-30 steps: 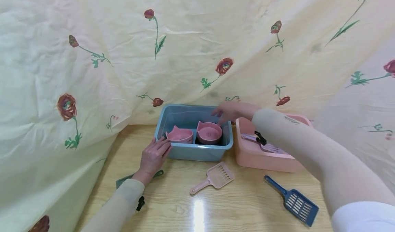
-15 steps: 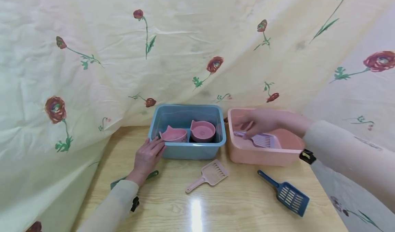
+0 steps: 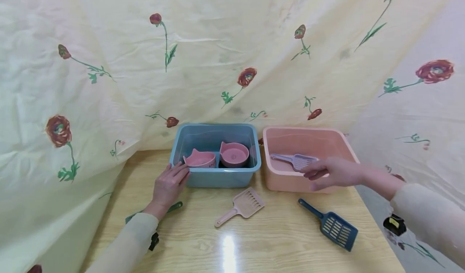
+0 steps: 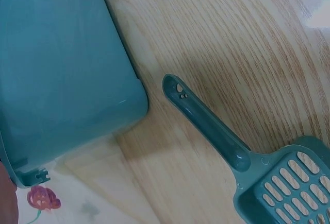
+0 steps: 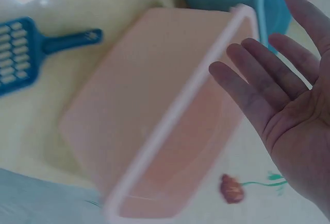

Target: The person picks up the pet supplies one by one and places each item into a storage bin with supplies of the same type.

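My left hand (image 3: 168, 186) rests its fingers over the front-left rim of a blue plastic bin (image 3: 219, 179). In the bin sit two pink cat-eared bowls, the left one (image 3: 200, 160) behind my fingertips and the right one (image 3: 234, 155) beside it. My right hand (image 3: 334, 172), fingers spread and holding nothing, hovers over the front rim of a pink bin (image 3: 283, 183); the right wrist view shows its bare palm (image 5: 301, 131). A lavender slotted litter scoop (image 3: 287, 158) lies inside the pink bin, its right end overlapped by my fingers.
On the wooden table lie a pink litter scoop (image 3: 247, 203) in the middle and a dark blue one (image 3: 338, 228) at the right. A green litter scoop (image 4: 211, 126) lies partly under my left forearm. A flowered cloth (image 3: 203, 63) hangs behind the bins.
My right hand has moved from above the blue bin, across the lavender scoop in the pink bin, to the pink bin's front rim. My left hand has stayed on the blue bin's rim.
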Demonstrator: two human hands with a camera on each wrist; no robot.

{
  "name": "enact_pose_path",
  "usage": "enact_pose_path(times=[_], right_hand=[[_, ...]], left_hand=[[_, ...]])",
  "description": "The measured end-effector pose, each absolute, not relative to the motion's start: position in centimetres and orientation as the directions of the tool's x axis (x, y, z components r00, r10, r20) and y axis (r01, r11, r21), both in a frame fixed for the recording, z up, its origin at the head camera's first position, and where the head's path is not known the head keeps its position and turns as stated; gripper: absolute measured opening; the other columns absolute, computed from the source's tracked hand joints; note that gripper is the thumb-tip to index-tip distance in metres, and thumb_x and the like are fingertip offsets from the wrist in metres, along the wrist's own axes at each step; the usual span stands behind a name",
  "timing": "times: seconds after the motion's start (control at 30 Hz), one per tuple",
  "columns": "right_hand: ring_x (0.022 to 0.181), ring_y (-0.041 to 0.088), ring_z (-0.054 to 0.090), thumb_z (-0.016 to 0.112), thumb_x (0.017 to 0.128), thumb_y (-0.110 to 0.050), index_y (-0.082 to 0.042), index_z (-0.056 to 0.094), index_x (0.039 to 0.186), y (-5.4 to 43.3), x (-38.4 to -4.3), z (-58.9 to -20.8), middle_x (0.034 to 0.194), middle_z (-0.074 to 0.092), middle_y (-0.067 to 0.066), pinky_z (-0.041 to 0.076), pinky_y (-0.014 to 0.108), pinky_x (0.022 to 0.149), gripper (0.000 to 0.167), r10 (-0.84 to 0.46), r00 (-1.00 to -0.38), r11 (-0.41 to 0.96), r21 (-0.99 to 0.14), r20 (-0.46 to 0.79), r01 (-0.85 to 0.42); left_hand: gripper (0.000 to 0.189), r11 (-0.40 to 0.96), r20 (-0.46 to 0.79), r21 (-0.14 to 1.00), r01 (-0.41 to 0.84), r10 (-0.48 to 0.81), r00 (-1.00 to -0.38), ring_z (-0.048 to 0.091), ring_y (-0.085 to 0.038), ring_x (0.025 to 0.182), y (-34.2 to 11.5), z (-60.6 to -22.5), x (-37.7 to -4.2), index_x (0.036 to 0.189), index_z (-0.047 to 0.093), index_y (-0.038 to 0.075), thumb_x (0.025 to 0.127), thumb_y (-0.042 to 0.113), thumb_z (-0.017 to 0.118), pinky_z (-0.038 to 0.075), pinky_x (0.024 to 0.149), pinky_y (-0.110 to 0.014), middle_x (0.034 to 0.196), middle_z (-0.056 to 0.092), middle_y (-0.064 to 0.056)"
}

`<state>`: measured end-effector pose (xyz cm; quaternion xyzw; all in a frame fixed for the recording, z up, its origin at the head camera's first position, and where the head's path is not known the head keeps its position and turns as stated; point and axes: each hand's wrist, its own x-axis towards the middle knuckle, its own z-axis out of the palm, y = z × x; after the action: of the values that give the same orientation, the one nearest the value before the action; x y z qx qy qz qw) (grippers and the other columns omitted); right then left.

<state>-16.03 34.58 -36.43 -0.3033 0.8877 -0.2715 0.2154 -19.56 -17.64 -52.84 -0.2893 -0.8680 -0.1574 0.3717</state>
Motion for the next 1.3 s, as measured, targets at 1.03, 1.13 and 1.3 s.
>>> enact_pose_path(times=[1.03, 1.13, 1.3], right_hand=[[0.111, 0.055, 0.069, 0.081, 0.096, -0.012, 0.027, 0.053, 0.134, 40.1, -12.1, -50.0, 0.132, 0.061, 0.046, 0.063, 0.053, 0.09, 0.061, -0.541, -0.811, 0.652, -0.721, -0.225, -0.235], [0.109, 0.055, 0.07, 0.082, 0.095, -0.013, 0.024, 0.057, 0.132, 40.1, -12.3, -50.6, 0.129, 0.063, 0.043, 0.062, 0.056, 0.09, 0.058, -0.543, -0.812, 0.667, -0.697, -0.213, -0.263], [0.107, 0.05, 0.072, 0.086, 0.091, -0.019, 0.016, 0.064, 0.13, 40.2, -12.7, -51.4, 0.126, 0.069, 0.034, 0.062, 0.059, 0.088, 0.057, -0.537, -0.818, 0.733, -0.593, -0.205, -0.333]], left_hand=[[0.036, 0.779, 0.758, 0.077, 0.622, 0.359, -0.544, 0.078, -0.04, 0.106, -17.6, -53.0, -19.7, 0.111, 0.081, 0.002, 0.078, 0.006, 0.095, 0.056, 0.096, -0.065, 0.111, 0.08, -0.02], [0.036, 0.78, 0.755, 0.077, 0.621, 0.362, -0.547, 0.077, -0.04, 0.106, -17.6, -53.1, -19.7, 0.111, 0.081, 0.002, 0.078, 0.007, 0.095, 0.057, 0.096, -0.065, 0.112, 0.08, -0.019], [0.033, 0.781, 0.749, 0.062, 0.621, 0.375, -0.546, 0.077, -0.039, 0.107, -17.7, -53.0, -19.7, 0.11, 0.081, 0.003, 0.08, 0.009, 0.093, 0.057, 0.097, -0.065, 0.114, 0.08, -0.019]])
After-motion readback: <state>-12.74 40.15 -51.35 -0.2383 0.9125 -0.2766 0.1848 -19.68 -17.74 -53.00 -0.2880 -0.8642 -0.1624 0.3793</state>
